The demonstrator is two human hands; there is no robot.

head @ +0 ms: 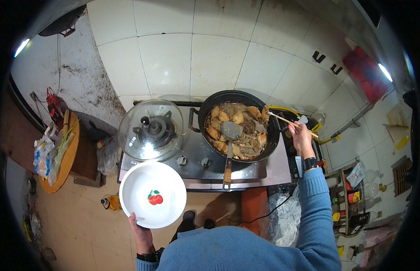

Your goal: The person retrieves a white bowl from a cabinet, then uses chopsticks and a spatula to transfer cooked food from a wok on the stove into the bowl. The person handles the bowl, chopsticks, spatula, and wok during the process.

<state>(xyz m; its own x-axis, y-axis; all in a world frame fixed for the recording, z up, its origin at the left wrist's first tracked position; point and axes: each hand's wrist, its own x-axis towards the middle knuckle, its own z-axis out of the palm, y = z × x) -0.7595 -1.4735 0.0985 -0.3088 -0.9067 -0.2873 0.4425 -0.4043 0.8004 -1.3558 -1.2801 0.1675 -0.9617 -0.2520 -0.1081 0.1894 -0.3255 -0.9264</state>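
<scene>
My left hand (pixel 142 236) grips the near rim of a white bowl (pixel 152 184) with a red cherry print; nothing lies in it. In my right hand (pixel 302 139) is a pair of wooden chopsticks (pixel 283 119), their tips at a browned piece of food (pixel 265 113) by the right rim of a black wok (pixel 245 96). Browned chunks in dark sauce (pixel 254 144) fill the wok. A metal spatula (pixel 232 130) rests in it, its wooden handle hanging over the near rim towards me.
A glass lid (pixel 128 135) covers the left burner of the gas stove (pixel 193 172). Behind the stove rises a tiled wall (pixel 169 64). Bottles and jars stand on a rack (pixel 345 203) at right; a round wooden table (pixel 69 166) holding bags is at left. An oil bottle (pixel 112 202) stands on the floor.
</scene>
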